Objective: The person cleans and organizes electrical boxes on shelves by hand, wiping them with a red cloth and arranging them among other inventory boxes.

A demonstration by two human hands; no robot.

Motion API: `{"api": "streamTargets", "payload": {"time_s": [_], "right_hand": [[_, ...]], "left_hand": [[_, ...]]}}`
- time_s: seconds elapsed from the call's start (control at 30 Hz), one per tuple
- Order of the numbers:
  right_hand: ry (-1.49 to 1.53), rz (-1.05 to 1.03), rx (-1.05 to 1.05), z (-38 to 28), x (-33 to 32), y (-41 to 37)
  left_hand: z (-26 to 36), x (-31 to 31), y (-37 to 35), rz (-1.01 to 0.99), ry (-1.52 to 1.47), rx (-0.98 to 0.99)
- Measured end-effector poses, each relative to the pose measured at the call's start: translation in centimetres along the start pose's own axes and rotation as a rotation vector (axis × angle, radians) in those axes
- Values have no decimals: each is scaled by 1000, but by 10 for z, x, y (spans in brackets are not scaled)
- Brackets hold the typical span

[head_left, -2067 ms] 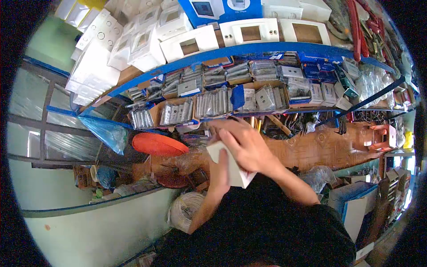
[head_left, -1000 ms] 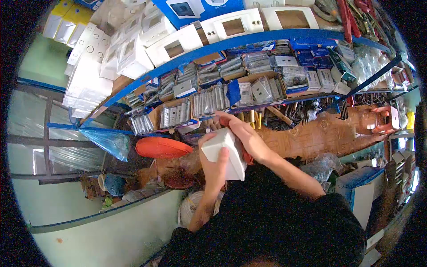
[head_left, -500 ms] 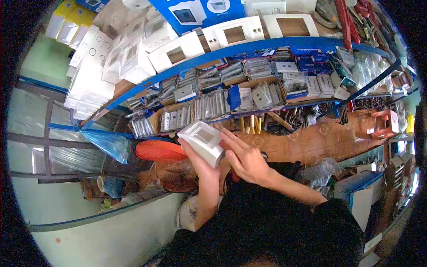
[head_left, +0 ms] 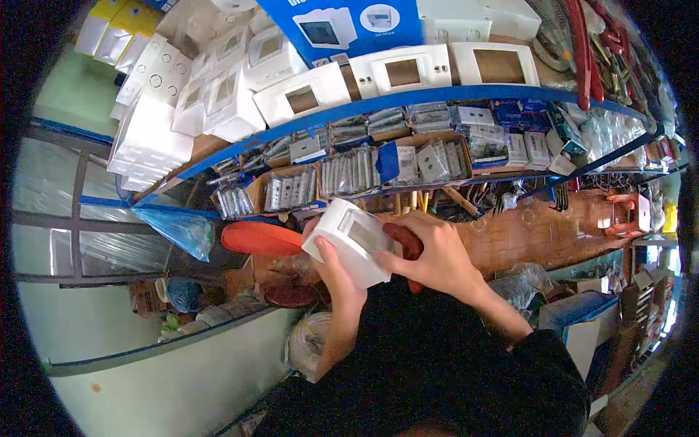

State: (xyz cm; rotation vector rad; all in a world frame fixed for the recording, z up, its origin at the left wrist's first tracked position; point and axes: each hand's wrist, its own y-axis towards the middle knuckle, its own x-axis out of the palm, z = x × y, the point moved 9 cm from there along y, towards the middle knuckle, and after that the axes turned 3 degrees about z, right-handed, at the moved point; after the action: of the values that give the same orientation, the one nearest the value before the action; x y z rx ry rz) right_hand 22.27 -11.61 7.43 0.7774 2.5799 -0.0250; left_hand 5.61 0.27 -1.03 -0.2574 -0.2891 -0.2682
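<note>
My left hand (head_left: 338, 273) grips a white plastic electrical box (head_left: 346, 244) with a rectangular window in its face. The box is tilted in front of my chest, with my thumb along its near side. My right hand (head_left: 440, 258) is curled at the box's right side, its thumb reaching to the lower right edge. A dark red, cloth-like thing (head_left: 408, 244) is bunched between my right fingers and the box. My right fingertips are partly hidden behind it.
Similar white boxes (head_left: 302, 95) line the upper shelf before a blue carton (head_left: 335, 29). Below, cardboard trays (head_left: 455, 153) hold packed switch plates. A blue shelf rail (head_left: 437, 98) runs across. An orange-red round object (head_left: 258, 239) lies left; a small stool (head_left: 630, 216) stands right.
The box has shifted slightly right and turned in my left hand. My right hand has gone from lying flat near its right side to curled, with the dark red thing now showing.
</note>
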Motion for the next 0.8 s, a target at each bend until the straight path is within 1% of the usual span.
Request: {"api": "streamTargets", "payload": {"time_s": [0.13,0.17,0.23,0.33,0.37,0.47,0.53,0.63,0.73,0.8], "right_hand": [[-30,-15,124,-8,2,8],[-36,-24,158,-11,5,11],[-63,73,64,-23,8,17],[-142,258,-106,-48,15,24],[-173,327,-168,-57,17,25],[-279,456,-460,-84,31,28],[-313,444,-486,-90,41,37],[-337,373,-460,-96,54,50],[-329,321,-422,-102,66,55],[-302,289,-378,-104,73,54]], "left_hand": [[4,-3,7,-17,-61,-46],[4,-4,8,-14,-55,-88],[6,-9,8,-4,-48,-169],[1,-15,8,-85,-154,-342],[7,-11,7,-129,-168,-356],[25,3,5,-257,-239,-413],[28,4,6,-330,-320,-471],[21,-10,14,-219,-364,-558],[28,-20,18,-216,-385,-553],[39,-25,25,-289,-355,-458]]}}
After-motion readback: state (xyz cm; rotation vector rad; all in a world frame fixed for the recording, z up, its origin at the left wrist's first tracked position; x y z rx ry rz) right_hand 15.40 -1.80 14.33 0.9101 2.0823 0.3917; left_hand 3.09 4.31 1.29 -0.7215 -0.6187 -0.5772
